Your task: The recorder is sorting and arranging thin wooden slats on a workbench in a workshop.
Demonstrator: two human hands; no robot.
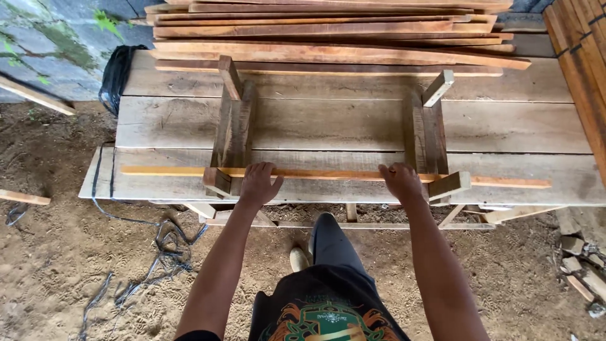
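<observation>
Long thin orange-tan wooden strip [328, 175] lies flat near the front edge of the rough grey plank workbench [505, 126], long axis left-to-right, parallel to that edge, running past both hands. Left hand [257, 184] and right hand [401, 182] both rest on it palm-down w/ fingers spread, pressing rather than gripping; about equal reach, hands well apart. Strip sits across the near ends of two upright wooden frame pieces, left one [230, 126] and right one [429, 129], touching both. Behind them, at the bench's back edge, a stack of long reddish boards [328, 31]. Open bench room between the frames; black cable [151, 252] on the dirt floor, left.
</observation>
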